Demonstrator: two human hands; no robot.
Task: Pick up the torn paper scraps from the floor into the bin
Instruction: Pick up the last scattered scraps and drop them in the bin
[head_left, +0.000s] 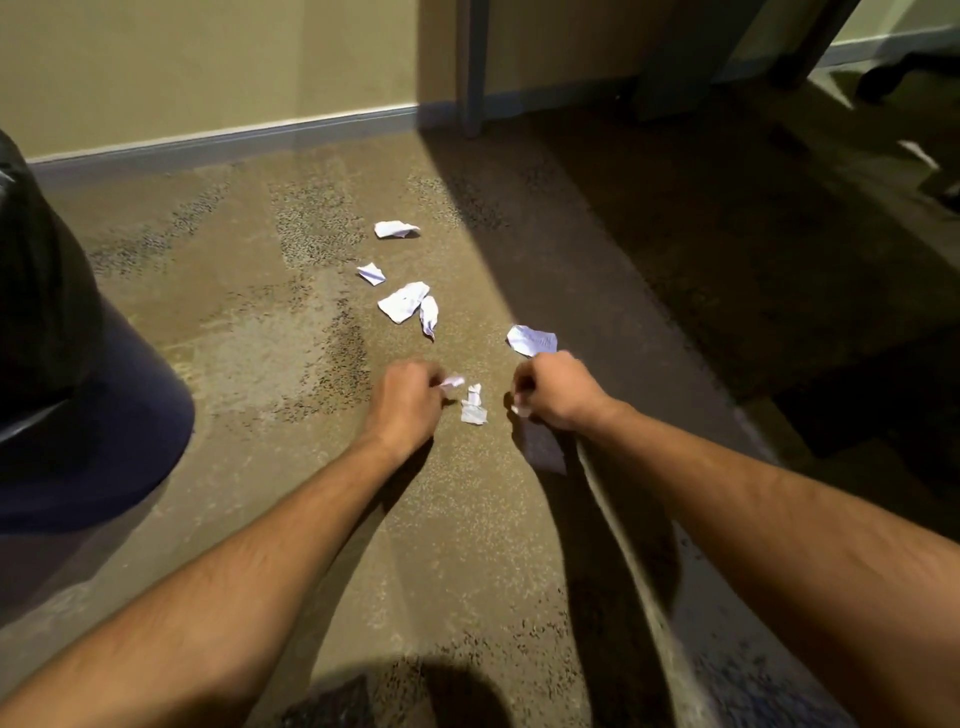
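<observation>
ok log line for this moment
left hand pinches scrap | right hand grips scrap | loose scraps on floor | bin left

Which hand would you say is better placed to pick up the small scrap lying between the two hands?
Probably the left hand. The small scrap lies nearer its fingertips. Both hands already pinch paper, but the right hand seems fuller, with paper showing above and below its fist.

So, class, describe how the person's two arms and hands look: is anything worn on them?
Both forearms are bare from the bottom edge of the picture up to the wrists, with no sleeves in view. The left hand and right hand wear no gloves. No watch, bracelet or ring can be seen.
</observation>
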